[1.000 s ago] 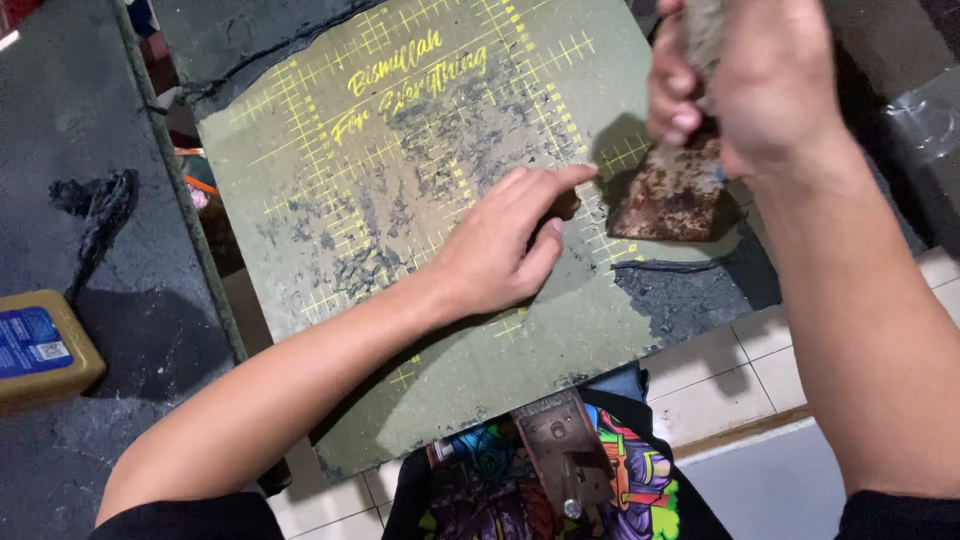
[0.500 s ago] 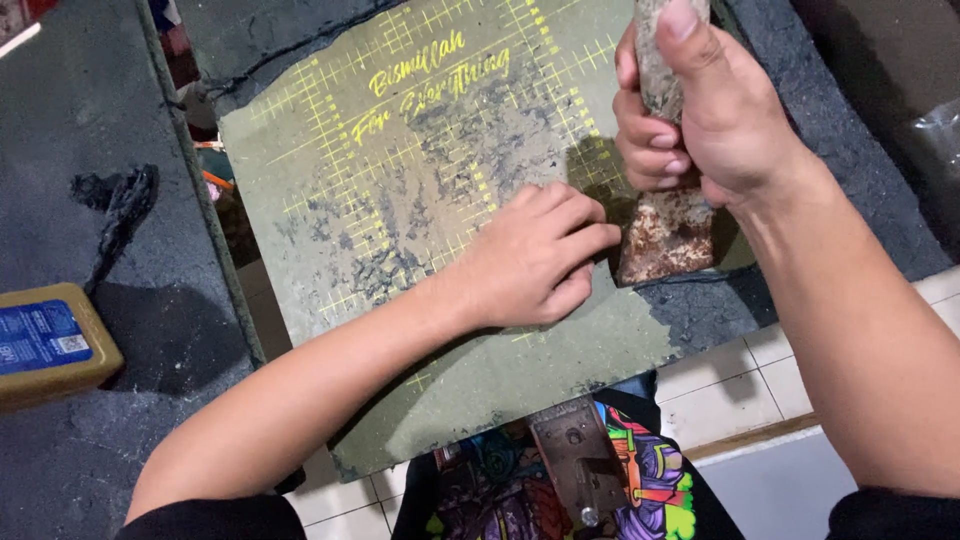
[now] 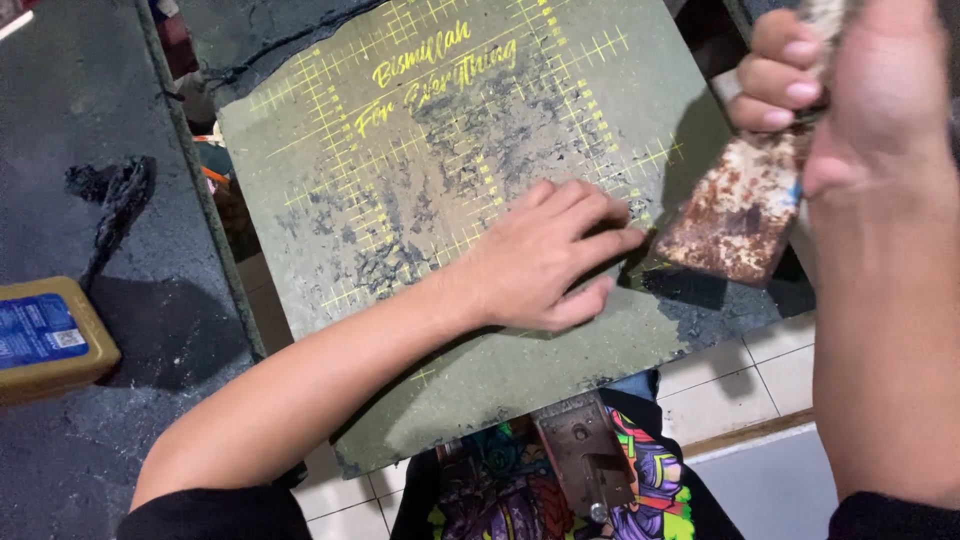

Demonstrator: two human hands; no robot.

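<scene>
A worn green cutting mat with a yellow grid and dark smears lies tilted in front of me. My left hand rests on its right part, fingers curled, pressing something small and dark that I cannot make out. My right hand is closed around the handle of a rusty flat scraper. The scraper's blade points down at the mat's right edge, just right of my left fingertips.
A yellow tin with a blue label sits at the left on a dark blackened surface, near a black rag-like scrap. A metal bracket lies over colourful printed cloth below the mat. White floor tiles show at lower right.
The view has shifted, so mat and hands sit lower. My right hand lifted the scraper slightly and tilted its blade toward my left fingertips, which stay pressed on the mat.
</scene>
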